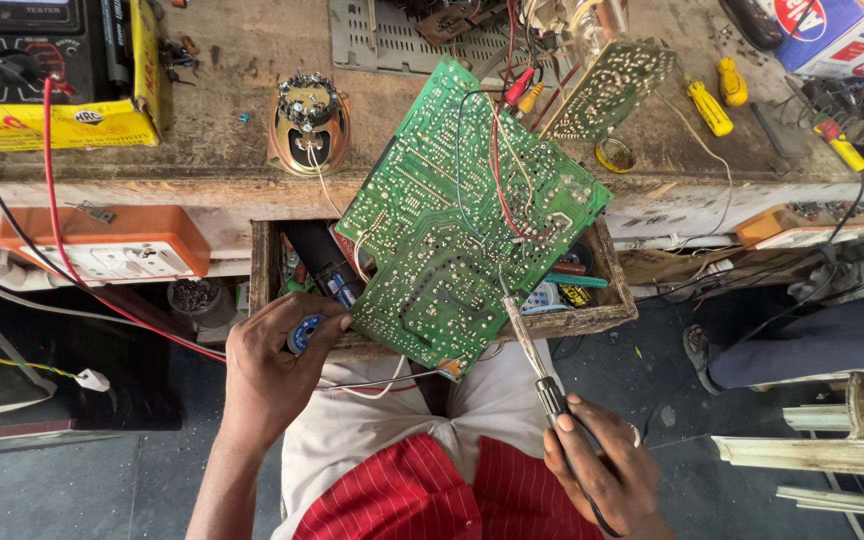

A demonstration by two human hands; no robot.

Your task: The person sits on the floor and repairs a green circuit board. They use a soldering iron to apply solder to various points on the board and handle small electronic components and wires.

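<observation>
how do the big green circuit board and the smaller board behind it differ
The big green circuit board is bright green and leans over the open drawer; the smaller board is paler, yellowish, and sits farther back on the bench. Both are tilted, solder side up, with wires attached.

circuit board (pixel 462 215): green with silver dots | wires (pixel 497 170) on it: red, white, black | soldering iron (pixel 537 365): black grip, silver tip | screwdrivers (pixel 709 105): yellow | spool (pixel 304 333) in left hand (pixel 272 375): blue | shirt (pixel 402 495): red with thin stripes | desk (pixel 232 120): brown, dirty | socket box (pixel 102 240): orange and white
</observation>
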